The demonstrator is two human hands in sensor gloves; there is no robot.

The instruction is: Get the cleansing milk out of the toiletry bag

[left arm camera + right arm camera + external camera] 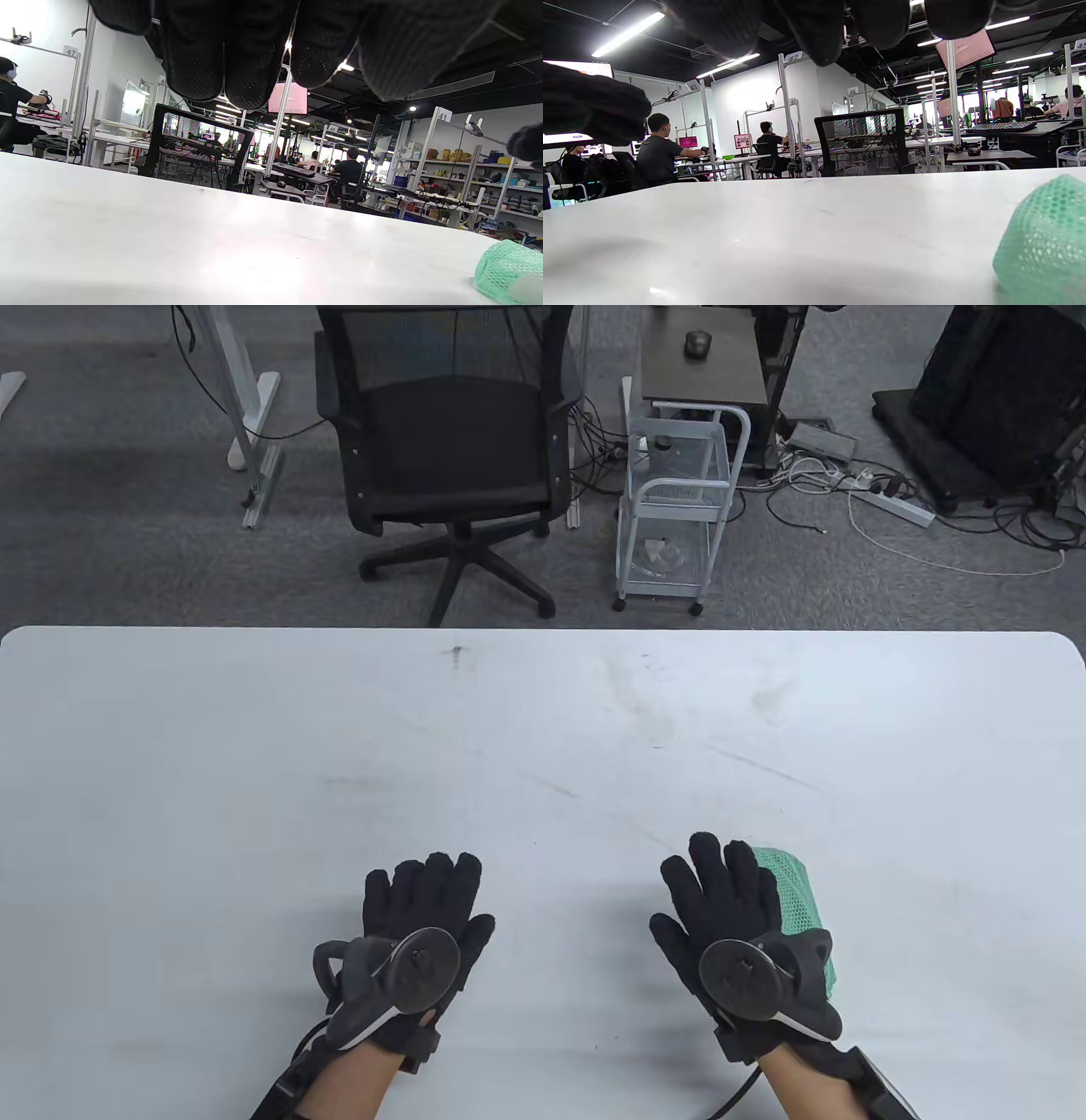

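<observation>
Both hands lie flat and spread on the white table (543, 712), holding nothing: the left hand (420, 925) rests well apart from the green mesh toiletry bag (797, 899), which sits just beside the right hand (730, 916), at its little-finger side and partly hidden under it. The bag looks soft, light and likely to crumple, so 1 hand should probably pin the mesh body while the other works the opening. The cleansing milk is not visible; presumably it is inside.
</observation>
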